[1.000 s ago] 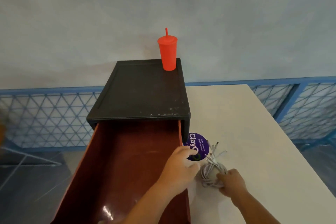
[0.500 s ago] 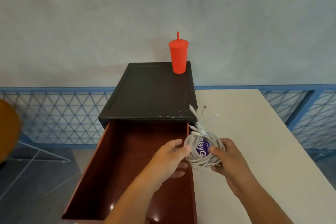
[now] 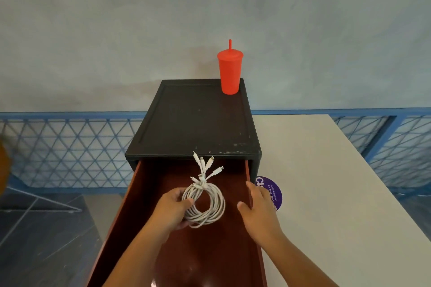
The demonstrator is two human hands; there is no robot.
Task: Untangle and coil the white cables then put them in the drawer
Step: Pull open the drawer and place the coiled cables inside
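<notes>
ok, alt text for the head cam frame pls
A person's left hand holds a coil of white cables over the open reddish-brown drawer of a black cabinet, while the right hand rests open at the drawer's right wall. A red tumbler stands on the cabinet; a purple sticker lies on the white table.

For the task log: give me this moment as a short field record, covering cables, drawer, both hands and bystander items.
cables: white cable coil, plug ends fanned toward the cabinet
drawer: red-brown drawer, pulled open, coil over its inside
left hand: gripping the coil's left side
right hand: open, at the drawer's right wall, off the coil
cabinet top: red tumbler, upright
table: purple sticker, partly hidden
</notes>
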